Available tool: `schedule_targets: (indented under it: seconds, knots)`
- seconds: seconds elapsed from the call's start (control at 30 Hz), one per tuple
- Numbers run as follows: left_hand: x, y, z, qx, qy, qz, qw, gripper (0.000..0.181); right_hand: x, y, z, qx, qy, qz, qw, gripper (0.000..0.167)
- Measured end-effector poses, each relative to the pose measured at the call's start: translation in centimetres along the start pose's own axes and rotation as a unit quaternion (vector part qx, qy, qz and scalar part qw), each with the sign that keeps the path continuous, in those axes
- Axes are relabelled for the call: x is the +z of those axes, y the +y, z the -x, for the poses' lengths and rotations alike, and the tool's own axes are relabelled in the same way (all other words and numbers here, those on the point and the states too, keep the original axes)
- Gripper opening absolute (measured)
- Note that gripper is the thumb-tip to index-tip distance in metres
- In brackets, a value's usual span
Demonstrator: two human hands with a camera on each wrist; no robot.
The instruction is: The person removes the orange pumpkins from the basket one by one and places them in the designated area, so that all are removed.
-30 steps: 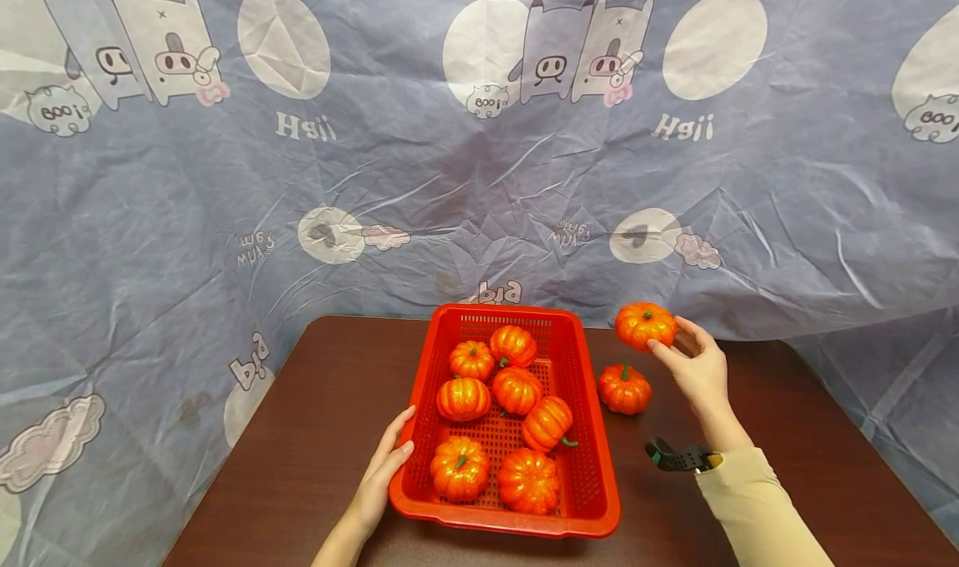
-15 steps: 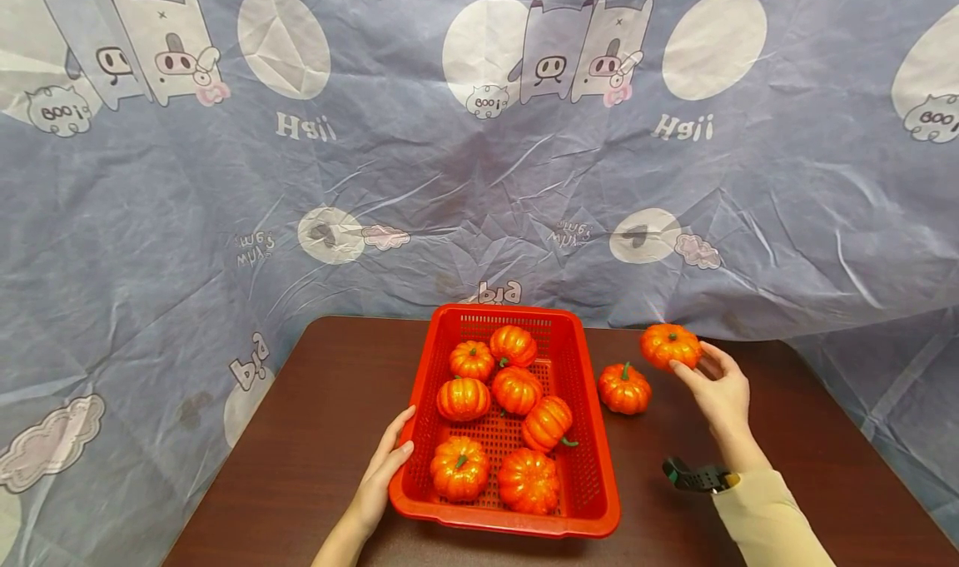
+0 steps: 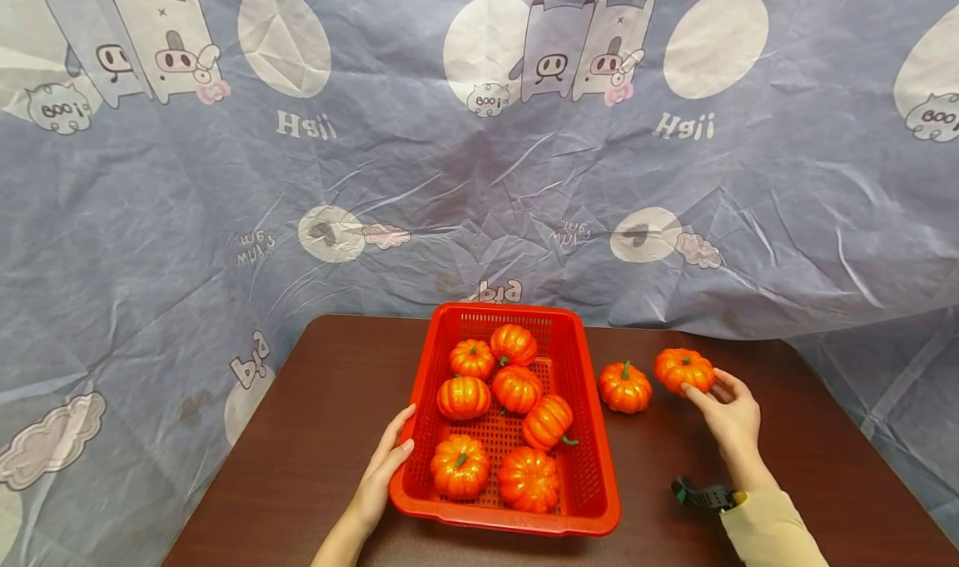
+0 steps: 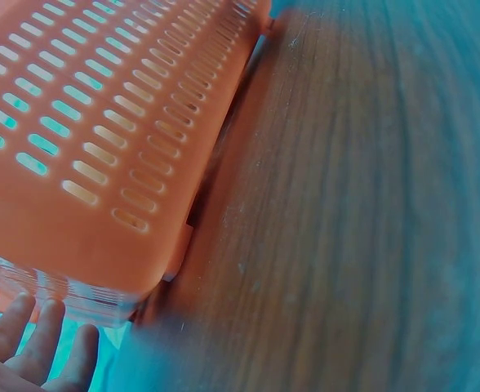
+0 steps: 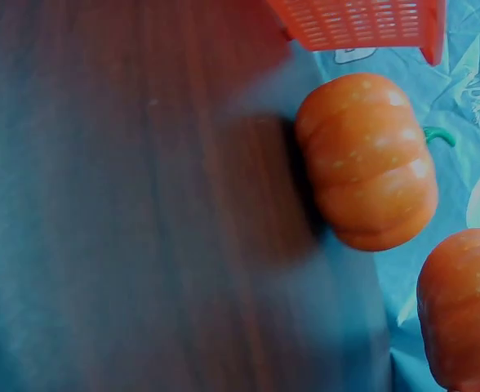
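Note:
In the head view my right hand (image 3: 730, 417) pinches a small orange pumpkin (image 3: 683, 370) between thumb and fingers, low at the table's right side. Whether it touches the tabletop I cannot tell. Just left of it a second pumpkin (image 3: 625, 387) with a green stem stands on the table. The right wrist view has the held pumpkin (image 5: 464, 314) at its right edge. My left hand (image 3: 378, 475) rests against the left side of a red plastic basket (image 3: 509, 524), thumb at the rim. Its fingers (image 4: 40, 343) lie fairly straight by the basket's end in the left wrist view.
Several pumpkins (image 3: 461, 467) lie spread inside the basket. A dark brown table (image 3: 315, 417) carries everything, and a grey-blue printed cloth (image 3: 419, 176) hangs behind it and at the sides. A black strap (image 3: 704, 496) is on the right wrist.
My right hand has moved right and down with its pumpkin, from above the standing pumpkin to beside it. The left hand and basket have stayed still.

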State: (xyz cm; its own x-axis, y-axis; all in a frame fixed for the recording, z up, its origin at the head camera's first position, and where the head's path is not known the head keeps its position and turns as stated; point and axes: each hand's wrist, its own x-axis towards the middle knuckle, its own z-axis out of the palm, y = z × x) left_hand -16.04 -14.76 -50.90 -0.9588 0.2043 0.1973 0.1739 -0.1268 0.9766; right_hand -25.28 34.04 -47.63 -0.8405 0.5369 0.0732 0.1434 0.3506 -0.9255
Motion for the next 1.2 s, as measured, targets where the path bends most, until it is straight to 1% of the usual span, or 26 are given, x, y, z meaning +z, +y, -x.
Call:
schedule_targets:
  seconds: [0.2,0.37,0.53,0.7,0.8,0.9,1.0,1.07,1.2]
  knots:
    - [0.0,0.0,0.0,0.002,0.000,0.000,1.0000,0.048,-0.2,1.4,0.2,0.013,-0.007,0.025,0.9996,0.068]
    - [0.0,0.0,0.0,0.001,0.004,-0.006,1.0000,0.048,-0.3,2.4,0.3,0.016,-0.027,0.042,0.9987,0.071]
    - [0.1,0.1,0.0,-0.002,0.005,-0.010,0.9999,0.049,-0.2,3.0,0.5,0.020,-0.043,0.041,0.9980,0.074]
    - [0.1,0.1,0.0,-0.002,0.001,-0.005,1.0000,0.049,-0.3,3.1,0.6,0.026,-0.057,0.035,0.9974,0.076]
    - [0.1,0.1,0.0,0.000,-0.001,-0.001,1.0000,0.048,-0.4,2.9,0.5,0.029,-0.066,0.035,0.9968,0.078]
    - [0.0,0.1,0.1,0.000,-0.003,0.000,1.0000,0.048,-0.5,2.6,0.4,0.030,-0.065,0.032,0.9969,0.080]
    - [0.1,0.1,0.1,-0.002,-0.002,-0.002,1.0000,0.048,-0.4,1.9,0.3,0.029,-0.049,0.021,0.9982,0.079]
    - [0.0,0.1,0.1,-0.004,0.000,-0.004,1.0000,0.048,-0.3,1.4,0.2,0.020,-0.032,0.014,0.9992,0.078]
    - [0.0,0.1,0.1,-0.005,0.000,-0.003,1.0000,0.048,0.0,-0.8,0.2,0.001,-0.015,-0.003,0.9999,0.075]
